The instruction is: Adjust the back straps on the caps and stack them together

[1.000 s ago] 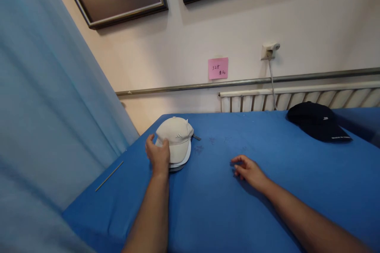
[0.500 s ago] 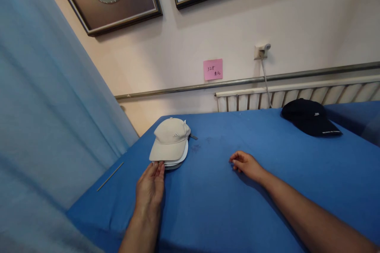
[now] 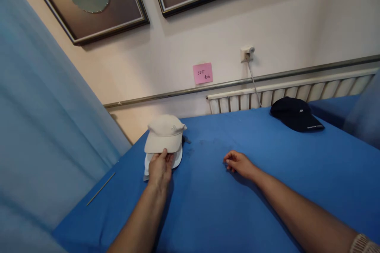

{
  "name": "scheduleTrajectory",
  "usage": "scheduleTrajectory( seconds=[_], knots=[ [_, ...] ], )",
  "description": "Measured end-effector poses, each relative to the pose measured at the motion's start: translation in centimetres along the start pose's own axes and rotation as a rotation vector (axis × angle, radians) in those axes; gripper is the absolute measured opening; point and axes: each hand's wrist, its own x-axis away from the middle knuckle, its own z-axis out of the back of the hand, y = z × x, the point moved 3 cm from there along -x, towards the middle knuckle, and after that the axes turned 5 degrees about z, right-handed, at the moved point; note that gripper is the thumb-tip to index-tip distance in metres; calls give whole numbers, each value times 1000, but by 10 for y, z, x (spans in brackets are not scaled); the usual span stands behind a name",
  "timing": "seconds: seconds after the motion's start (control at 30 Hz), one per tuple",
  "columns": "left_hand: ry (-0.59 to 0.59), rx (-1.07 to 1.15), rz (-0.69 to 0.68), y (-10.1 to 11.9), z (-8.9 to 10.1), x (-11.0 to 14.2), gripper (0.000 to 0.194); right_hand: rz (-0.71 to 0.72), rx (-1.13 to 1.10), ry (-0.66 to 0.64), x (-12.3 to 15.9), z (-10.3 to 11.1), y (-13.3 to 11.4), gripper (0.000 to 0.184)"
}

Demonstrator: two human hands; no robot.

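A beige baseball cap (image 3: 163,136) is at the top of a stack of caps on the left of the blue-covered table. My left hand (image 3: 160,168) grips its brim, thumb on top and fingers underneath. The brim is raised off the white cap (image 3: 178,158) below, and a grey brim edge shows beneath that. My right hand (image 3: 239,163) rests over the middle of the table, fingers loosely curled and touching no cap; whether anything small is between the fingertips is hidden. A black baseball cap (image 3: 295,114) lies at the far right.
The blue cloth (image 3: 208,205) covers the table. A thin stick (image 3: 101,189) lies near its left edge, beside a light blue curtain (image 3: 59,87). Behind stand a radiator (image 3: 234,102), a metal pipe (image 3: 178,93) and a plugged-in socket (image 3: 247,54) with a cord.
My left hand has closed on the beige cap's brim and lifted it off the white cap. My right hand keeps its pose. The view has shifted slightly.
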Motion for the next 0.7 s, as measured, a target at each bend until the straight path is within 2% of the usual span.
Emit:
scheduleTrajectory(
  seconds=[0.07, 0.13, 0.23, 0.3, 0.33, 0.37, 0.43, 0.5, 0.53, 0.63, 0.7],
  knots=[
    [-90, -14, -105, 1, -11, 2, 7, 3, -47, 113, -4, 8, -2, 6],
    [-185, -47, -153, 2, -21, 4, 13, 30, -97, 326, -9, 26, -4, 8],
    [-270, -108, -141, -2, -34, -2, 26, 37, -228, 678, -12, 63, -7, 10],
    [-300, -169, -103, -8, -44, -10, 31, 8, -322, 786, -13, 86, -9, 12],
    [-320, -212, -76, -12, -50, -15, 33, -11, -362, 784, -13, 95, -11, 16],
    [-345, -257, -45, -17, -58, -20, 34, -43, -404, 726, -14, 100, -12, 22],
    [-403, -336, 24, -30, -74, -30, 36, -139, -484, 510, -14, 98, -15, 35],
    [-452, -385, 80, -43, -93, -40, 38, -229, -526, 278, -12, 83, -20, 44],
    [-471, -403, 102, -49, -103, -45, 39, -249, -519, 204, -9, 74, -23, 45],
    [-513, -449, 137, -66, -135, -60, 41, -194, -477, 31, -4, 47, -33, 45],
    [-519, -473, 129, -75, -157, -71, 40, -132, -492, 4, -4, 36, -36, 39]
  ],
)
